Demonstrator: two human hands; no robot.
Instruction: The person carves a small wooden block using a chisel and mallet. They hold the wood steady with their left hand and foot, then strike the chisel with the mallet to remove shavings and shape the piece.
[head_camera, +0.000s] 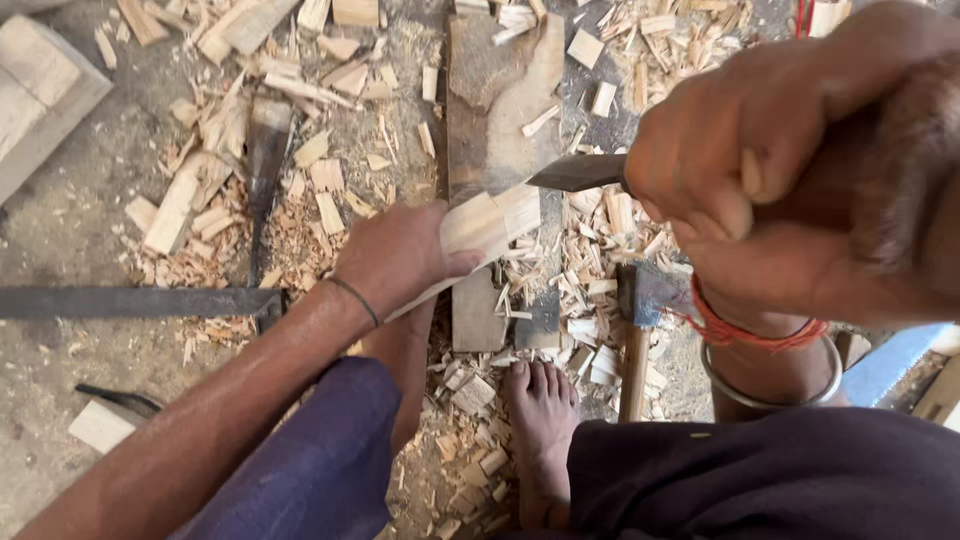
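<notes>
Left hand (395, 255) grips the pale wood piece (485, 225) on the chopping block (478, 310); right hand (735, 150) clenches a blade (580, 172) just right of it; shaving seems underway; the next cut wants a steady angle

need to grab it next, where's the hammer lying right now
In the head view, the hammer lies on the chip-strewn ground right of centre, just below the right hand and right of the bare foot.
</notes>
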